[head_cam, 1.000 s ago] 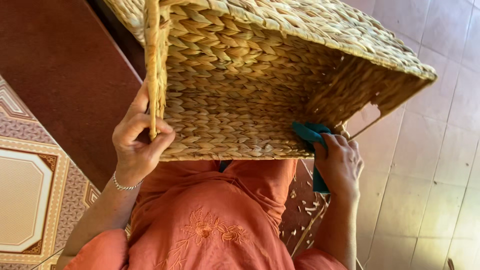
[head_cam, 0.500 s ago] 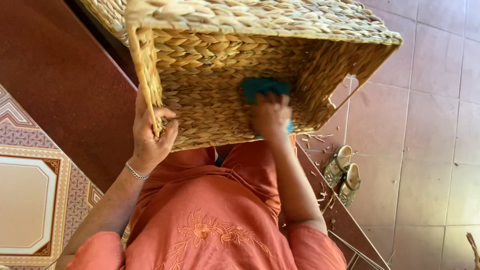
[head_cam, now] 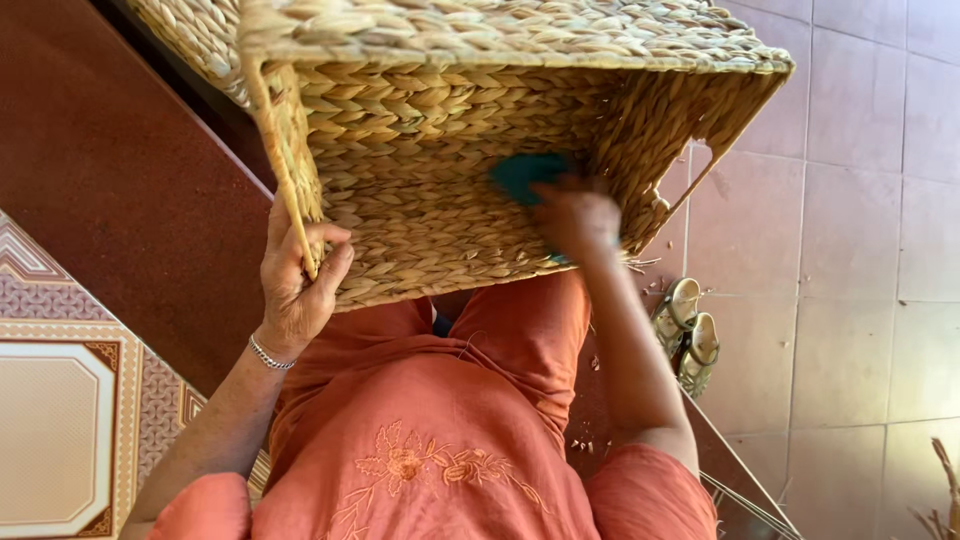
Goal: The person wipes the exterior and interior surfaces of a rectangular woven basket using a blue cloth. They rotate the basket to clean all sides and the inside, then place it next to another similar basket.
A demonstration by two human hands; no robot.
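A person's right hand [head_cam: 575, 218], blurred, presses a teal cloth [head_cam: 527, 176] against the inner wall of a large woven basket [head_cam: 450, 130]; the fingers are closed over the cloth, though the blur hides just how they lie. The left hand [head_cam: 298, 275] is clamped shut on the basket's near corner rim, thumb and fingers wrapped around the braided edge, a thin silver bracelet [head_cam: 270, 354] at the wrist.

The basket lies tipped on its side across the person's lap, its open mouth turned toward the camera. Its upper and left parts are cut off by the picture's edge, and most of the cloth is hidden behind the hand. The lap is covered by an orange embroidered garment [head_cam: 430, 440], which hides the legs and whatever bears the basket from below.

To the right lies open pinkish tiled floor [head_cam: 880, 250], with a pair of pale sandals [head_cam: 688, 335] standing just beside the right forearm. Loose bits of straw are scattered under that arm. To the left, a dark red-brown step [head_cam: 110, 190] runs slantwise, bordered by patterned tiles [head_cam: 60, 440].
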